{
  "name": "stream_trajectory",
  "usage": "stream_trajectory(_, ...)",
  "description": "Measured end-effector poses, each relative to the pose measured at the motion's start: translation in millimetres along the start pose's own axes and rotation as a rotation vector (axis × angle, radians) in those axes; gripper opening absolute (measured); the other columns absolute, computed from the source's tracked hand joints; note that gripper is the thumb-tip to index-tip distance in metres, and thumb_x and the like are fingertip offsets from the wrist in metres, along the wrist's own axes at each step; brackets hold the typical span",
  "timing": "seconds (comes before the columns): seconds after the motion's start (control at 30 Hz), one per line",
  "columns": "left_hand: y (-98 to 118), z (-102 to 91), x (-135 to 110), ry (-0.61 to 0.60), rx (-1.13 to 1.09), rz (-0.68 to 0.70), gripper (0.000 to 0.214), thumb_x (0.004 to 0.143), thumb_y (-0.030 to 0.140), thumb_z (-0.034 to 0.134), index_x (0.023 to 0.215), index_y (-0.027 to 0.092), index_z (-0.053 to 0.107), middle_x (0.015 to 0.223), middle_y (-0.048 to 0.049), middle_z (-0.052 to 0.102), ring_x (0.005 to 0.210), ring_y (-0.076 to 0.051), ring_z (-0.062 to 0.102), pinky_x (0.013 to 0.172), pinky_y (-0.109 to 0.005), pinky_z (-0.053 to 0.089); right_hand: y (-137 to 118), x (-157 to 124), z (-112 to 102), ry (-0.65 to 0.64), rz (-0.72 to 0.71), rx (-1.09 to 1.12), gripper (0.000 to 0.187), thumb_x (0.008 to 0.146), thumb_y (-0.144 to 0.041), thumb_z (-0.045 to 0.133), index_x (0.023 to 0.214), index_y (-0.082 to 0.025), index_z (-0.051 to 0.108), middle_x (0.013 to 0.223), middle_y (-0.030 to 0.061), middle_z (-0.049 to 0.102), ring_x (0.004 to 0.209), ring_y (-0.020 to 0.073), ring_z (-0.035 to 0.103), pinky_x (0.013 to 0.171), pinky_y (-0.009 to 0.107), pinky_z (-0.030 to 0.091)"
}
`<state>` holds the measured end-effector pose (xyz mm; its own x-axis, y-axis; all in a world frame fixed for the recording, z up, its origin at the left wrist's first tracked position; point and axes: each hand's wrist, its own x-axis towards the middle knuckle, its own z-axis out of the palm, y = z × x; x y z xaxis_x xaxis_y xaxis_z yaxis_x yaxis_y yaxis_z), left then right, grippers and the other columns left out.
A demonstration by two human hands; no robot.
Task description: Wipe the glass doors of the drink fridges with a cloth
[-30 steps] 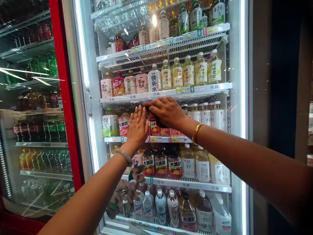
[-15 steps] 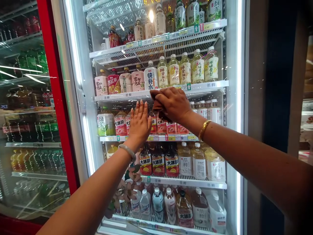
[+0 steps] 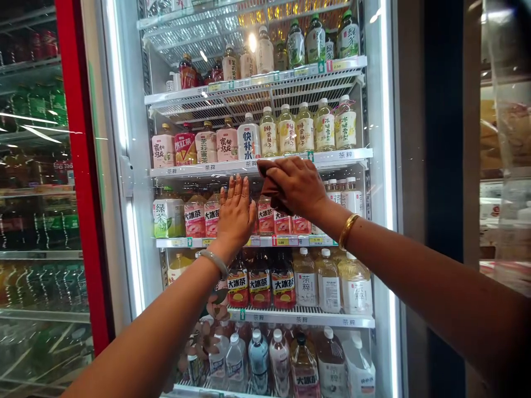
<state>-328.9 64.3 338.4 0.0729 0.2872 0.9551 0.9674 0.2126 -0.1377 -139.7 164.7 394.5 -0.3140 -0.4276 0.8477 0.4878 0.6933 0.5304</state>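
Note:
My left hand (image 3: 236, 213) lies flat with its fingers stretched upward against the glass door (image 3: 199, 182) of a drinks fridge. It holds nothing, and a pale bangle (image 3: 215, 262) circles that wrist. To its right, my right hand (image 3: 301, 185) is closed around a folded brown cloth (image 3: 271, 182), which is pressed to the same glass. Part of the cloth is hidden under the fingers. A gold bracelet (image 3: 347, 231) sits on the right wrist. Behind the glass, red-labelled tea bottles (image 3: 194, 218) stand on the shelf at hand height.
White wire shelves (image 3: 257, 166) behind the door carry rows of bottled drinks. At the left, a red frame (image 3: 81, 166) borders another fridge with more bottles. A lit vertical strip (image 3: 390, 166) runs along the right side, with a dark column (image 3: 442, 166) beyond it.
The view has shifted, so the shelves appear lower and farther left. My right hand and the cloth sit slightly lower in view. Both hands keep their poses.

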Motion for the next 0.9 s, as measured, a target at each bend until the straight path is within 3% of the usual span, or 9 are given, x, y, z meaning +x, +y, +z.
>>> stream_trajectory(0.07, 4.0, 1.0, -0.1, 0.002, -0.005, 0.003, 0.065, 0.104, 0.032, 0.037, 0.165, 0.014, 0.025, 0.174, -0.013, 0.02, 0.164, -0.028, 0.012, 0.134, -0.056, 0.01, -5.5, -6.4, -0.8, 0.006, -0.022, -0.002, 0.031, 0.103, -0.031, 0.048, 0.128, -0.022, 0.063, 0.132, 0.0093, 0.067, 0.116, 0.028, 0.049, 0.094, 0.043, 0.033)
stream_trajectory(0.2, 13.9, 3.7, -1.4, -0.012, -0.006, 0.053, 0.065, 0.104, 0.035, 0.036, 0.166, 0.015, 0.025, 0.174, -0.0122, 0.023, 0.164, -0.026, 0.014, 0.135, -0.053, 0.01, -19.7, -26.2, -2.6, -0.036, -0.291, 0.01, 0.025, 0.103, -0.026, 0.048, 0.122, -0.023, 0.065, 0.13, 0.0064, 0.069, 0.114, 0.0254, 0.05, 0.092, 0.042, 0.033)
stream_trajectory(0.27, 18.3, 4.7, 0.0, -0.02, -0.014, 0.064, 0.065, 0.105, 0.036, 0.036, 0.166, 0.016, 0.024, 0.174, -0.0112, 0.023, 0.164, -0.026, 0.014, 0.135, -0.053, 0.01, -14.2, -27.6, -4.8, -0.046, -0.336, 0.001, 0.024, 0.103, -0.026, 0.048, 0.121, -0.024, 0.065, 0.129, 0.0058, 0.069, 0.113, 0.025, 0.05, 0.092, 0.041, 0.033)
stream_trajectory(0.4, 25.9, 5.5, 6.3, -0.027, -0.01, 0.064, 0.066, 0.104, 0.032, 0.038, 0.166, 0.015, 0.025, 0.175, -0.0102, 0.02, 0.164, -0.026, 0.012, 0.135, -0.054, 0.008, 15.7, -14.5, -11.6, -0.01, -0.13, -0.049, 0.03, 0.104, -0.03, 0.046, 0.128, -0.024, 0.063, 0.131, 0.008, 0.068, 0.115, 0.0272, 0.051, 0.094, 0.043, 0.033)
stream_trajectory(0.5, 32.8, 7.0, 9.1, -0.019, -0.014, 0.088, 0.067, 0.103, 0.03, 0.039, 0.167, 0.018, 0.021, 0.175, -0.0078, 0.017, 0.164, -0.025, 0.01, 0.135, -0.054, 0.008, 24.6, -14.5, -16.3, -0.004, 0.024, -0.029, 0.031, 0.102, -0.032, 0.049, 0.129, -0.022, 0.063, 0.132, 0.0105, 0.066, 0.117, 0.0293, 0.05, 0.094, 0.045, 0.034)
stream_trajectory(0.7, 48.6, 13.8, 6.5, -0.016, -0.022, 0.117, 0.066, 0.104, 0.034, 0.039, 0.166, 0.016, 0.024, 0.174, -0.0103, 0.021, 0.164, -0.026, 0.013, 0.135, -0.053, 0.009, 12.7, -42.8, -22.1, -0.064, -0.286, -0.04, 0.026, 0.103, -0.028, 0.049, 0.123, -0.024, 0.066, 0.132, 0.0066, 0.068, 0.115, 0.0255, 0.05, 0.095, 0.042, 0.035)
stream_trajectory(0.77, 53.6, 15.3, 8.1, -0.017, -0.026, 0.127, 0.066, 0.104, 0.033, 0.039, 0.166, 0.015, 0.024, 0.174, -0.0102, 0.022, 0.164, -0.025, 0.012, 0.135, -0.052, 0.008, 21.1, -41.7, -24.1, -0.031, -0.241, -0.055, 0.027, 0.103, -0.03, 0.049, 0.123, -0.023, 0.066, 0.13, 0.0078, 0.069, 0.114, 0.0258, 0.051, 0.093, 0.042, 0.035)
stream_trajectory(0.9, 64.8, 17.9, 16.6, -0.006, -0.03, 0.147, 0.066, 0.104, 0.03, 0.038, 0.167, 0.016, 0.022, 0.174, -0.01, 0.019, 0.164, -0.024, 0.011, 0.135, -0.054, 0.007, 41.6, -31.3, -29.4, -0.008, 0.013, -0.059, 0.03, 0.1, -0.029, 0.051, 0.125, -0.021, 0.066, 0.131, 0.0115, 0.067, 0.117, 0.0292, 0.051, 0.094, 0.044, 0.036)
